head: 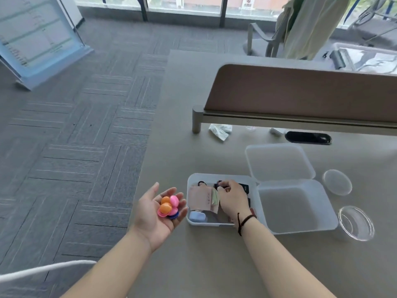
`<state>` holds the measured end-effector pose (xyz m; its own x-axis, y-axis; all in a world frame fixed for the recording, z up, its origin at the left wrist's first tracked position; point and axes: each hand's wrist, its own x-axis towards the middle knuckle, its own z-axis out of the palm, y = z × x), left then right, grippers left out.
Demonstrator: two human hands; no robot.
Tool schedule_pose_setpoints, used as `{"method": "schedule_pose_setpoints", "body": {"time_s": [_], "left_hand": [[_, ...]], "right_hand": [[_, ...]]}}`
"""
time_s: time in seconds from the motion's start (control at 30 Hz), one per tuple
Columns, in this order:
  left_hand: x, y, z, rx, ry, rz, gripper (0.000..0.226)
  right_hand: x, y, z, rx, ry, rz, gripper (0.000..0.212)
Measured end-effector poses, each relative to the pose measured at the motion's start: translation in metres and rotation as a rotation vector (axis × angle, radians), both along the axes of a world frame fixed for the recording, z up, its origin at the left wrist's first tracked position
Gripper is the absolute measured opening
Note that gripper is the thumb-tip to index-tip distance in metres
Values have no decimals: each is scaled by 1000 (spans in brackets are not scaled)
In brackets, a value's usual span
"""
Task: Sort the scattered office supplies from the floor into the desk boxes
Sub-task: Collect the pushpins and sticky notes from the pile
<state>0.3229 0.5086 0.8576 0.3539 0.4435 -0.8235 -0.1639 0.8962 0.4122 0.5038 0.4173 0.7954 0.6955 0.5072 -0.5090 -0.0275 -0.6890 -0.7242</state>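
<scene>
My left hand (156, 214) lies palm up at the desk's left edge, cupping several round magnets (168, 206) in orange, pink and blue. My right hand (233, 198) reaches into a white box (190, 221) and pinches a small black item (221, 186) at the box's far side. The box holds pink and green paper notes (200, 197), a light blue eraser (197, 217) and dark items partly hidden under my hand. To its right stands a larger translucent box (300, 209) with nothing in it, its hinged lid (279, 161) lying open behind.
Two round clear lids (337, 181) (356, 222) lie right of the boxes. A desk divider panel (300, 93) stands behind, with crumpled paper (220, 131) and a black cable slot (308, 137) beneath it. Grey carpet (75, 136) lies left; a chair with clothing (300, 29) stands at the back.
</scene>
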Motion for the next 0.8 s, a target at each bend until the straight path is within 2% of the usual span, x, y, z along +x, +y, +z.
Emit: {"method": "schedule_pose_setpoints", "body": {"time_s": [0.07, 0.17, 0.23, 0.33, 0.4, 0.57, 0.67, 0.8], "left_hand": [[5, 0, -4, -8, 7, -10, 42], [12, -3, -8, -28, 4, -37, 42], [17, -5, -10, -33, 2, -53, 42], [20, -6, -12, -34, 2, -73, 41], [20, -5, -14, -34, 4, -87, 42], [23, -4, -17, -40, 1, -127, 44], [24, -6, -19, -48, -6, -138, 45], [23, -6, -21, -47, -19, -142, 45]], "right_hand": [[6, -12, 0, -35, 103, 87, 15], [6, -18, -6, -142, 166, 315, 34], [4, -15, -11, -184, 137, 463, 36], [2, -9, -15, -316, -30, 753, 38], [4, -12, -17, -314, -68, 741, 35], [17, -23, -17, -142, -19, 316, 29], [5, -14, -18, -227, -65, 440, 35], [-18, 3, -30, -289, -43, 525, 29]]}}
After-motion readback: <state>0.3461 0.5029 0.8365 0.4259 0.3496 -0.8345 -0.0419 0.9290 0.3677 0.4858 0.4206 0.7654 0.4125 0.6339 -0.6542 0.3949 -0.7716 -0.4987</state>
